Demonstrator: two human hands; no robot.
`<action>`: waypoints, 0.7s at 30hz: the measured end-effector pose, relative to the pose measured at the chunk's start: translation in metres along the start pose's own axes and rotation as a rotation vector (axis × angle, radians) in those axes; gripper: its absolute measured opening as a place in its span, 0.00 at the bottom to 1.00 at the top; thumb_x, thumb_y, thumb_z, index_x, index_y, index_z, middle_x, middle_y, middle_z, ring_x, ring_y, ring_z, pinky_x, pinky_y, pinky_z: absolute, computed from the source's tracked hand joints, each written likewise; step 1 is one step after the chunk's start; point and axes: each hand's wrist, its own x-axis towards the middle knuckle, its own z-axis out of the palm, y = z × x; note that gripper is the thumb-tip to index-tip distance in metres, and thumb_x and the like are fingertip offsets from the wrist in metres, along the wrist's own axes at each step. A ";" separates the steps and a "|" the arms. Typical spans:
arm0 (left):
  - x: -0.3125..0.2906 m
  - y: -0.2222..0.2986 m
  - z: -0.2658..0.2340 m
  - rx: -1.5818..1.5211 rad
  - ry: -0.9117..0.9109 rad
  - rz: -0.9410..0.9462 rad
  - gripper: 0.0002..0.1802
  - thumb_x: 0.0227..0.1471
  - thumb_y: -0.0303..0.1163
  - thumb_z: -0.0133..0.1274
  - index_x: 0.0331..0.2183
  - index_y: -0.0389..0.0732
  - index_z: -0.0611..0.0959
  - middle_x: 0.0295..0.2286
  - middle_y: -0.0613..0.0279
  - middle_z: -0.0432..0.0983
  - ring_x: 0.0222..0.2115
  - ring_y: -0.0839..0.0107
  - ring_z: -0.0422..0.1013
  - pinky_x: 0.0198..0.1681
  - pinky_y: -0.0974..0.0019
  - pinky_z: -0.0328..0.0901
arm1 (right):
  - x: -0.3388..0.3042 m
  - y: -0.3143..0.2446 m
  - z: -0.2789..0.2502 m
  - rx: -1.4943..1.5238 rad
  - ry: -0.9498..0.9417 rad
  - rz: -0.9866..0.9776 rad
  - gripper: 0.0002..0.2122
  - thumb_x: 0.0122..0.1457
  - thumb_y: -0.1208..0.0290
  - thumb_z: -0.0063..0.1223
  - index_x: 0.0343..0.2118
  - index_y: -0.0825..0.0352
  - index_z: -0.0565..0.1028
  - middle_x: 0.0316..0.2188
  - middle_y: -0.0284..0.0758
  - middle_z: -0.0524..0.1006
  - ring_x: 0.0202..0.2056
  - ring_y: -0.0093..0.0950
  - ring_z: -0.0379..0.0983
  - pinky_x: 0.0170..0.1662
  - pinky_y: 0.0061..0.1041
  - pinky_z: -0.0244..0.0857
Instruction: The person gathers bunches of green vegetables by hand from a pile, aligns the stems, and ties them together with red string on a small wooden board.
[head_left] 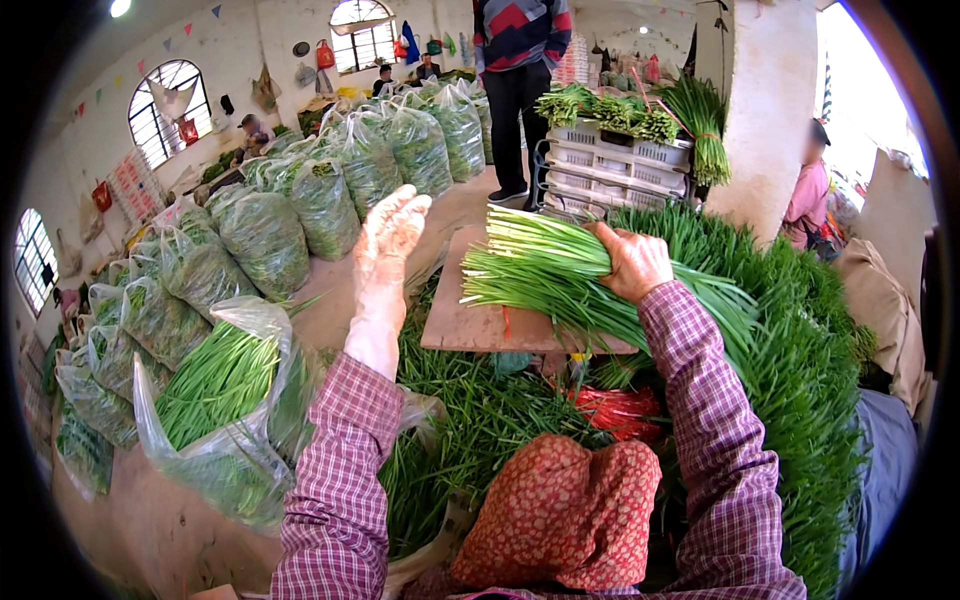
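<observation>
My right hand [635, 262] is wrapped round a thick bunch of garlic chives [540, 265] above a wooden board [455, 325]. The pale cut ends point left and the long green leaves trail to the right, under my forearm. My left hand [388, 235] is raised to the left of the board, apart from the bunch. Its fingers are stretched out and nothing is in it. Below the board lies a bundle of red ties [622, 412], next to loose chive leaves [480, 400] and the red floral cloth [560, 510] over my lap.
A large heap of chives [790, 370] lies along my right. On the left stands an open clear bag of chives [215, 440], with rows of filled bags [260, 235] behind. Stacked white crates [615, 165] and a standing person [520, 80] are beyond the board.
</observation>
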 end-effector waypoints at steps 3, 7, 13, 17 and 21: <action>0.017 -0.030 0.014 0.109 -0.081 -0.005 0.29 0.48 0.39 0.59 0.50 0.41 0.71 0.45 0.62 0.73 0.49 0.74 0.65 0.55 0.68 0.56 | 0.030 0.001 0.040 0.017 -0.133 0.039 0.27 0.39 0.64 0.65 0.45 0.55 0.67 0.28 0.38 0.77 0.32 0.40 0.75 0.34 0.39 0.68; 0.055 -0.087 0.022 0.837 -0.371 0.357 0.36 0.46 0.49 0.57 0.53 0.43 0.68 0.51 0.57 0.67 0.53 0.63 0.62 0.58 0.60 0.54 | 0.081 -0.006 0.093 0.014 -0.324 0.029 0.27 0.41 0.62 0.64 0.47 0.53 0.67 0.28 0.39 0.78 0.34 0.38 0.76 0.38 0.39 0.68; 0.088 -0.183 0.051 1.327 -0.924 0.034 0.64 0.33 0.54 0.63 0.60 0.34 0.46 0.58 0.37 0.48 0.61 0.51 0.45 0.64 0.56 0.39 | 0.107 0.008 0.175 0.008 -0.580 -0.015 0.33 0.38 0.55 0.65 0.51 0.53 0.66 0.33 0.39 0.77 0.38 0.39 0.75 0.41 0.39 0.67; 0.073 -0.241 0.040 1.303 -1.019 -0.075 0.74 0.19 0.58 0.68 0.60 0.34 0.45 0.57 0.37 0.49 0.60 0.48 0.46 0.63 0.54 0.41 | 0.091 0.018 0.205 0.111 -0.692 0.069 0.38 0.39 0.53 0.65 0.57 0.50 0.62 0.50 0.38 0.67 0.53 0.37 0.63 0.52 0.40 0.60; 0.061 -0.246 0.044 1.436 -1.054 0.042 0.77 0.16 0.54 0.71 0.61 0.37 0.43 0.57 0.42 0.50 0.59 0.47 0.49 0.62 0.50 0.44 | 0.084 0.026 0.213 0.155 -0.713 0.058 0.39 0.40 0.51 0.65 0.58 0.50 0.61 0.51 0.37 0.65 0.56 0.35 0.59 0.55 0.40 0.58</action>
